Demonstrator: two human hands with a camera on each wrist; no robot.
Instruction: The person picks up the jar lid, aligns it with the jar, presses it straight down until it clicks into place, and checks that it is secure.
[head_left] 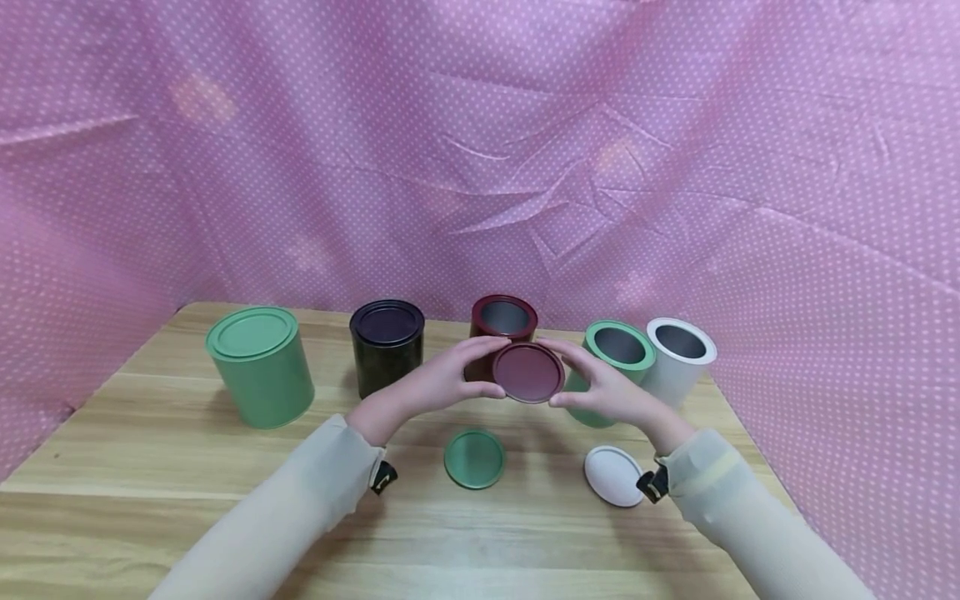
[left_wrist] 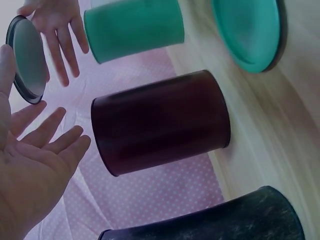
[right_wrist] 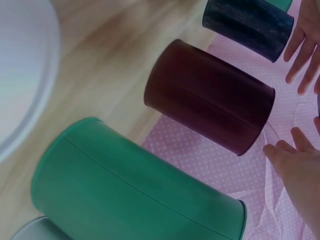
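Note:
A dark red can lid (head_left: 528, 372) is held up between both hands, its flat face turned to the head camera. My left hand (head_left: 438, 379) grips its left edge between thumb and fingers. On the opposite edge, my right hand (head_left: 611, 390) pinches it the same way, other fingers extended. Just behind the lid stands an uncovered dark red can (left_wrist: 160, 122), upright on the table. Nearest to the right hand is an uncovered green can (right_wrist: 135, 182), partly hidden by it. In the right wrist view only a sliver of the lid shows at the edge.
On the wooden table (head_left: 172, 467), a green lid (head_left: 474, 459) and a white lid (head_left: 613, 476) lie in front of the hands. An uncovered white can (head_left: 678, 379) stands far right. Lidded black (head_left: 388, 358) and large green (head_left: 262, 379) cans stand left. Pink dotted cloth (head_left: 480, 167) hangs behind.

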